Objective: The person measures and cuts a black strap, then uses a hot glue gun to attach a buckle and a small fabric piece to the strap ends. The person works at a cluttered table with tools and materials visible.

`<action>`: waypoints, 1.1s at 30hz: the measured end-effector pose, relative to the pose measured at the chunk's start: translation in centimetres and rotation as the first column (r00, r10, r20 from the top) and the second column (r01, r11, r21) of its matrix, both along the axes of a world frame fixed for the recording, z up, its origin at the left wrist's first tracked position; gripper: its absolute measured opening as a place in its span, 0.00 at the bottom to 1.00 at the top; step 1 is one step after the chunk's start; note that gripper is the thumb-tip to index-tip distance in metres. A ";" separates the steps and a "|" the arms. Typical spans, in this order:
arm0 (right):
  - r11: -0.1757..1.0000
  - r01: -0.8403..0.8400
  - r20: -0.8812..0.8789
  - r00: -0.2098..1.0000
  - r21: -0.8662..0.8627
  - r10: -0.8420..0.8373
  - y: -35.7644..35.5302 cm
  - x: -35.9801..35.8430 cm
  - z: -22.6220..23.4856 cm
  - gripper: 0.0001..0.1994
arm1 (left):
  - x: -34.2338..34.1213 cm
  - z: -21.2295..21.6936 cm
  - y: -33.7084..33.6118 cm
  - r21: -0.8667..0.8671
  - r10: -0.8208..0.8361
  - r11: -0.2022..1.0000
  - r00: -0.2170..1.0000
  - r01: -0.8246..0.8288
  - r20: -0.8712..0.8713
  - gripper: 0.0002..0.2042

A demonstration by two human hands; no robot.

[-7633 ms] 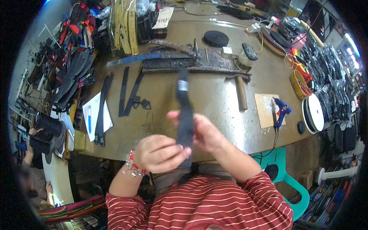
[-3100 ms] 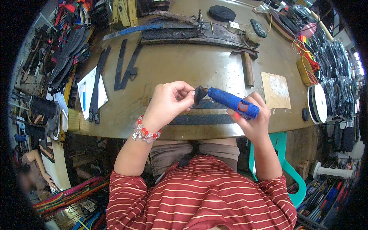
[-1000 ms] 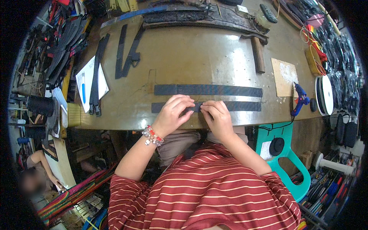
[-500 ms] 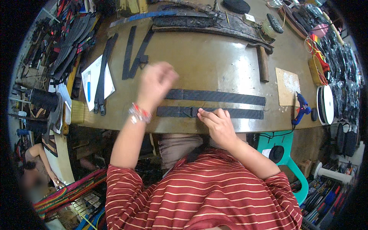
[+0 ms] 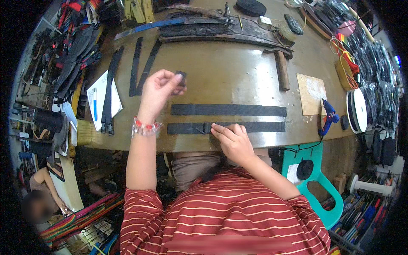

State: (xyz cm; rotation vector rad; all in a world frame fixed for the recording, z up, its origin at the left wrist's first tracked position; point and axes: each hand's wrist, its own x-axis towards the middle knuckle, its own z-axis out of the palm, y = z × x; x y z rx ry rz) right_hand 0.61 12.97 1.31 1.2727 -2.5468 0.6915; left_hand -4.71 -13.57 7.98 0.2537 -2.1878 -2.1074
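Two flat black straps lie side by side near the front edge of a worn brown workbench [image 5: 238, 72]. My right hand [image 5: 231, 138] presses its fingertips on the near strap [image 5: 263, 126], close to its middle. The far strap [image 5: 229, 110] lies untouched just beyond it. My left hand [image 5: 157, 91] is raised above the bench to the left, pinching a small dark piece [image 5: 181, 77] between thumb and fingers. A beaded bracelet sits on that wrist.
A blue glue gun [image 5: 328, 120] rests at the bench's right edge beside a cardboard square [image 5: 311, 88]. A hammer [image 5: 281, 70] lies behind the straps. More black straps [image 5: 136, 68] and a paper with a pen [image 5: 97, 102] sit at left. A teal stool [image 5: 314, 170] stands at right.
My left hand has lifted off the straps and now holds a small dark piece up at the left. The glue gun, held earlier, lies at the right edge. My right hand stays on the near strap.
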 end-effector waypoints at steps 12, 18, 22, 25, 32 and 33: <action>0.881 0.088 0.133 0.991 -0.465 -0.029 3.3 -0.2 1.4 0.17 | 3.3 6.5 9.4 -0.147 -0.165 0.976 0.986 0.161 -0.015 0.11; 0.651 0.514 0.658 0.753 -0.559 -0.029 8.7 0.1 5.3 0.10 | 4.1 5.4 13.5 -0.170 -0.384 0.902 0.917 0.398 0.112 0.14; 0.841 0.284 0.610 0.789 -0.460 0.067 10.4 -0.3 8.1 0.08 | 5.2 3.6 15.8 -0.200 -0.601 0.777 0.798 0.597 0.045 0.15; 0.845 0.140 0.419 0.902 -0.517 0.107 10.8 -0.1 9.2 0.07 | 5.1 1.3 16.3 0.435 -0.751 0.596 0.660 0.675 0.005 0.19; 0.853 0.340 0.242 0.935 -0.397 -0.260 16.3 -0.7 7.0 0.13 | 4.8 -3.0 17.6 0.837 -0.797 0.356 0.602 0.415 0.040 0.12; 0.703 0.496 0.064 0.837 -0.510 -0.544 18.6 -2.4 6.2 0.14 | 4.7 -3.1 17.5 0.824 -0.759 0.424 0.644 0.377 0.096 0.10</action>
